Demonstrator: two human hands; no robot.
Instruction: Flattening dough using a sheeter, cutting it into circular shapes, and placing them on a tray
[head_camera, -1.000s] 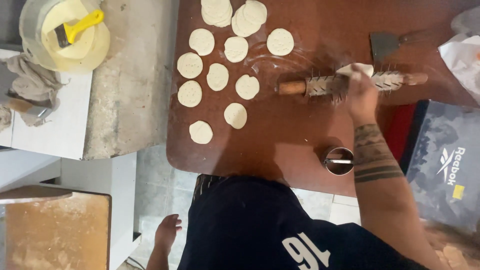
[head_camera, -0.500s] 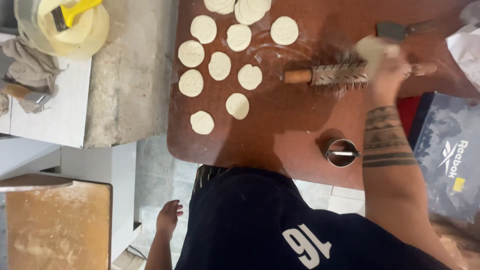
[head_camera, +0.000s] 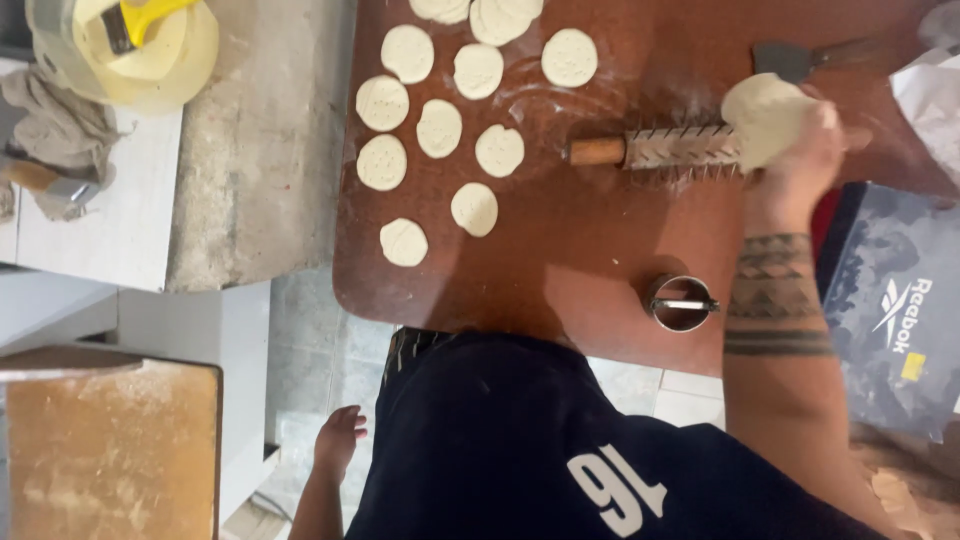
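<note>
The lump of dough (head_camera: 765, 118) has come up off the spiked roller (head_camera: 672, 148), gripped in the right hand (head_camera: 812, 140). It sits just above the roller's far end. Small dough rounds (head_camera: 440, 128) lie left of the roller, a metal cutter (head_camera: 681, 302) below it. The left hand (head_camera: 338, 440) hangs loosely open, far below the roller.

Dough discs (head_camera: 440, 128) left of spiked roller (head_camera: 660, 150); round cutter (head_camera: 682, 302) nearer person.

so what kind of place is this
Probably a home or small kitchen set up for baking: flat round discs of pale dough lie on a reddish-brown wooden table, with a spiked wooden rolling pin and a round metal cutter.
</note>
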